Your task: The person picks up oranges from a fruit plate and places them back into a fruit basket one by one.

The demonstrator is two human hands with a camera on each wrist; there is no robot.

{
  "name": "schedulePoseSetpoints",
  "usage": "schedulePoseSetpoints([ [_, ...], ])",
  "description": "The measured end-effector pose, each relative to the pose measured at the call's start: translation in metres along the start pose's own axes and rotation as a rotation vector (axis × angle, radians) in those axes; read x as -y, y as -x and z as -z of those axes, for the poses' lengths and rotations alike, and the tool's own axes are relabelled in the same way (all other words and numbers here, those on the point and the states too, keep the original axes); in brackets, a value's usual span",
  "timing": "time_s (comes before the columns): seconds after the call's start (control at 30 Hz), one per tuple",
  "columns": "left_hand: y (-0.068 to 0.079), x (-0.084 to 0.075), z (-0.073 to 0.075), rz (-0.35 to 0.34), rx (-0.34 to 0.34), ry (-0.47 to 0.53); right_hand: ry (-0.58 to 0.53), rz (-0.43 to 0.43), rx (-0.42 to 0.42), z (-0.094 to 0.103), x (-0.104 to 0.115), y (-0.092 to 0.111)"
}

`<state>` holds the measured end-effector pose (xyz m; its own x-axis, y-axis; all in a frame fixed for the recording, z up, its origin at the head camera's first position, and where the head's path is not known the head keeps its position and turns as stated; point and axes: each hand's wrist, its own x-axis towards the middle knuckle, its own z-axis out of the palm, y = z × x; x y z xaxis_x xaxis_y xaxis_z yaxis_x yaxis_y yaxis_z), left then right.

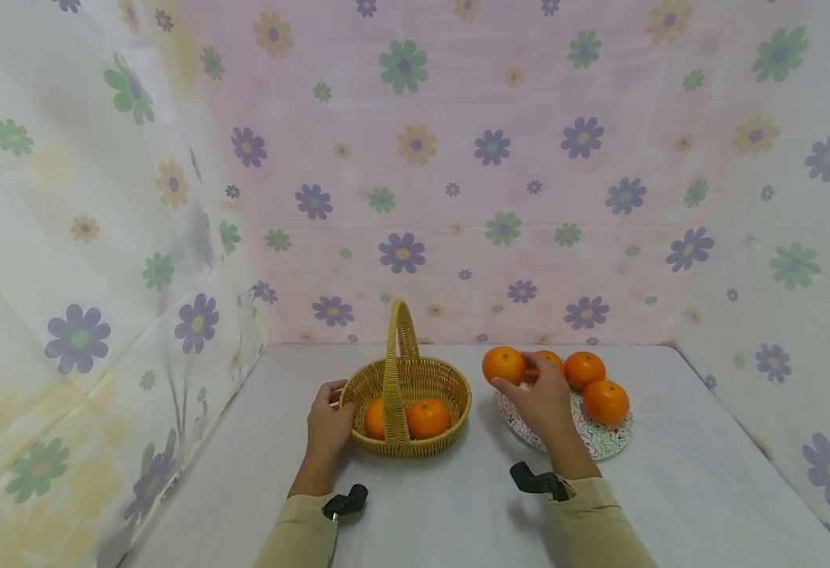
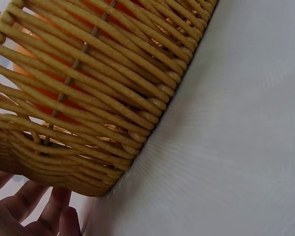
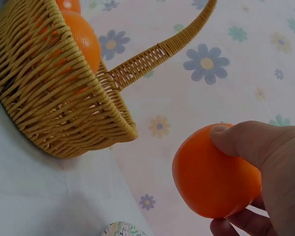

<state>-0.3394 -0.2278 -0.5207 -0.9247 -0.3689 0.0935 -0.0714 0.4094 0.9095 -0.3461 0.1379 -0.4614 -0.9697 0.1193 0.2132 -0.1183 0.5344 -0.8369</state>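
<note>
A yellow-brown oval basket [image 1: 422, 448] woven from thin, round strands is standing on a flat white table [image 1: 450, 505]. Its tall, curved handle [image 1: 391, 379] is arching over the top, and the strips on it are winding tightly round. Inside the basket, two smooth, round orange fruits [image 1: 429, 418] are sitting side by side, and bits of orange are peeking through the gaps in the weave.

At the left end of the basket, the left hand [image 1: 330, 418] is gripping the side, with its thumb by the rim and its fingers bending round the outside.

To the right of the basket and well apart from it, the right hand [image 1: 546, 398] is pinching a shiny, slightly flat orange fruit [image 1: 503, 365] between thumb and fingers. This fruit is hanging over the near-basket edge of a round white plate [image 1: 600, 443] with colourful squiggles, which are too small to make out. Farther right of the basket, three more round orange fruits [image 1: 607, 401] are resting on the plate, one partly hiding behind the right hand.

Behind the basket, a pink cloth [image 1: 443, 166] with purple, green and yellow flowers is hanging in soft creases.
</note>
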Motion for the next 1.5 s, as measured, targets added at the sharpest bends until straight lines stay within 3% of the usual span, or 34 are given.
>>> schedulePoseSetpoints([
  [0.77, 0.003, 0.006, -0.001, -0.043, -0.079, 0.011, -0.077, 0.044, 0.080, -0.013, 0.026, 0.012],
  [1.27, 0.006, 0.009, 0.011, -0.014, -0.044, -0.003, -0.057, 0.108, 0.087, -0.040, 0.038, 0.022],
  [1.5, 0.002, 0.006, 0.001, -0.034, -0.032, 0.005, -0.011, 0.106, 0.076, -0.036, 0.035, 0.023],
])
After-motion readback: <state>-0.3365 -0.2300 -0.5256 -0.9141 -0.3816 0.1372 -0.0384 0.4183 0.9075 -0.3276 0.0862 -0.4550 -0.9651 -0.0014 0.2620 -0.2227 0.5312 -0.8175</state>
